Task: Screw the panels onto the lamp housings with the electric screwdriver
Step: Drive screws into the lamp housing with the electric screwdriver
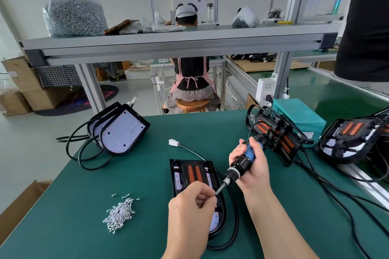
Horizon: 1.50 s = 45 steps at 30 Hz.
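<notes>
- Right hand (252, 166) grips the tilted screwdriver (240, 164).
- Left hand (189, 206) curls its fingers (207, 194), pinching the screwdriver's tip.
- Lamp housing (189, 171) lies flat on the desk (147, 174) beneath both hands.
- Loose screws (119, 215) heaped left of it.

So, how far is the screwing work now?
Maybe done: the lamps leaning at far left. In hand: the right hand grips the screwdriver, the left hand seems to pinch a screw at its tip, over the middle lamp. To do: lamps stacked at right, many loose screws.
</notes>
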Each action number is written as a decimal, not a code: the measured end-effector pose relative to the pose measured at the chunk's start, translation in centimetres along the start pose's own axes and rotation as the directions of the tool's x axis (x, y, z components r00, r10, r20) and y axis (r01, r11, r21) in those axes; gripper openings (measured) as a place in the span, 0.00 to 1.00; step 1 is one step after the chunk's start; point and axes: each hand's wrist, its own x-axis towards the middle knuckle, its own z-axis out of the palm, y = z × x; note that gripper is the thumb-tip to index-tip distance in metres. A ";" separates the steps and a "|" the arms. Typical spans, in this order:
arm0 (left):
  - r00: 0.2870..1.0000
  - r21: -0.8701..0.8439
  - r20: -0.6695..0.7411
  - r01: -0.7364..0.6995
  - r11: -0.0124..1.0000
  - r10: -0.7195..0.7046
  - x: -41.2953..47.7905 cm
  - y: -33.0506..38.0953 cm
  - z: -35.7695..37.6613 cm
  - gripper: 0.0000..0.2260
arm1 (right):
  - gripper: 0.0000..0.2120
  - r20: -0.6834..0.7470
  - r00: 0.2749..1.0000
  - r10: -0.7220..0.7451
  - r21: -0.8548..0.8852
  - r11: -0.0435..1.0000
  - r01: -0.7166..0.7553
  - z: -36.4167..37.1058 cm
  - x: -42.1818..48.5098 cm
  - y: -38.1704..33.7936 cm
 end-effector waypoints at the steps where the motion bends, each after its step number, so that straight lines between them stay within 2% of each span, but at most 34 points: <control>1: 1.000 -0.002 -0.004 0.002 1.000 -0.002 0.0 0.0 0.0 0.12 | 0.09 0.000 1.000 0.000 -0.003 1.000 0.000 0.0 0.0 0.0; 10: 0.998 0.030 -0.052 -0.022 0.999 0.024 -0.1 -0.4 0.4 0.14 | 0.08 0.002 1.000 -0.017 -0.044 0.999 0.017 -0.1 0.0 0.3; 12: 0.995 0.090 -0.067 -0.068 0.994 0.075 -0.2 -0.6 0.5 0.14 | 0.07 0.003 1.000 -0.021 -0.059 0.998 0.021 -0.1 0.0 0.5; 16: 0.961 0.269 -0.077 -0.238 0.933 0.267 -0.5 -1.1 0.9 0.16 | 0.10 0.005 0.999 -0.050 -0.111 0.993 0.050 0.2 -0.2 1.1; 19: 0.939 0.355 -0.067 -0.293 0.888 0.337 -0.6 -1.4 1.0 0.18 | 0.09 -0.015 0.998 -0.054 -0.128 0.990 0.052 0.2 -0.3 1.6; 28: 0.918 0.365 -0.041 -0.353 0.861 0.394 -0.4 -2.2 0.4 0.23 | 0.06 -0.028 0.999 -0.037 -0.151 0.988 0.032 0.4 -0.5 1.5; 31: 0.895 0.346 -0.176 -0.334 0.877 0.410 0.6 -2.3 -0.8 0.16 | 0.06 -0.036 0.999 -0.033 -0.129 0.991 0.028 0.4 -0.4 1.2; 32: 0.894 0.337 -0.236 -0.293 0.895 0.382 1.4 -2.6 -1.3 0.16 | 0.06 -0.040 0.999 -0.033 -0.124 0.992 0.027 0.4 -0.3 1.1; 34: 0.938 0.227 -0.307 -0.092 0.970 0.160 3.0 -3.2 -2.4 0.18 | 0.06 -0.040 0.999 -0.036 -0.129 0.991 0.031 0.4 -0.4 1.1; 36: 0.967 0.095 -0.199 0.177 0.980 -0.156 4.6 -3.7 -3.2 0.24 | 0.08 -0.031 0.998 -0.048 -0.165 0.985 0.042 0.5 -0.5 1.3; 38: 0.945 0.022 -0.006 0.326 0.945 -0.326 5.8 -4.2 -3.2 0.28 | 0.09 -0.026 0.998 -0.052 -0.234 0.971 0.044 0.6 -0.5 1.7; 42: 0.905 -0.153 0.192 0.410 0.899 -0.380 7.1 -4.6 -3.3 0.26 | 0.08 0.014 0.999 -0.051 -0.384 0.922 0.052 1.2 -1.0 2.0; 45: 0.902 -0.232 0.230 0.415 0.880 -0.365 7.3 -4.9 -3.2 0.25 | 0.15 0.073 0.994 -0.080 -0.482 0.870 0.105 2.3 -1.8 1.9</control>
